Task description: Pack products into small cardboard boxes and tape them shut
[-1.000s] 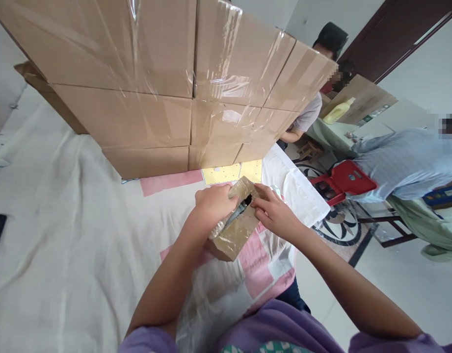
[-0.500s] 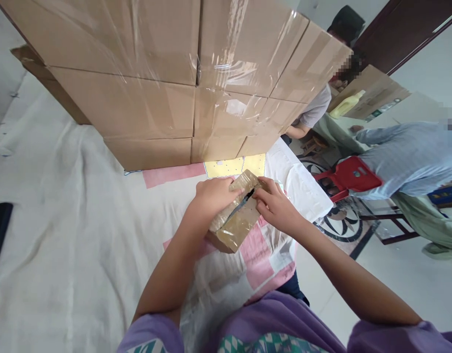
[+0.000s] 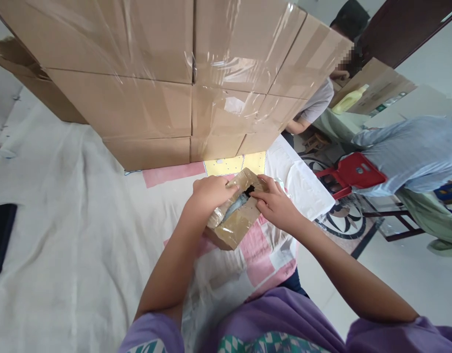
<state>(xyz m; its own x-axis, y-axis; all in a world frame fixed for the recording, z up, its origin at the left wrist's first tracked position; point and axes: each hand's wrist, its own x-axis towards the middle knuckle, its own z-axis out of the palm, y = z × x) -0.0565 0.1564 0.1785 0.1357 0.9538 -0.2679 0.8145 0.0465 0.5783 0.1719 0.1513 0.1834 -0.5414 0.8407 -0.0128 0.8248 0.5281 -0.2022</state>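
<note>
A small taped cardboard box [image 3: 237, 226] sits tilted on the cloth-covered surface in front of me, its top flaps parted along a slit. Through the gap show something greyish-blue [image 3: 236, 207] and a dark patch I cannot make out. My left hand [image 3: 213, 193] grips the left flap and side, thumb on top near the slit. On the other side, my right hand [image 3: 273, 200] is closed on the right flap, fingertips at the edge of the opening.
Behind the box stands a stack of large cardboard boxes [image 3: 145, 105] wrapped in clear film. A black flat object [image 3: 2, 240] lies far left. Two people are at the right, one beside a red chair [image 3: 360, 171]. A yellow bottle [image 3: 350, 99] stands beyond.
The slit in the small box has widened, showing more of the inside. Both hands stay on the flaps, having shifted slightly apart.
</note>
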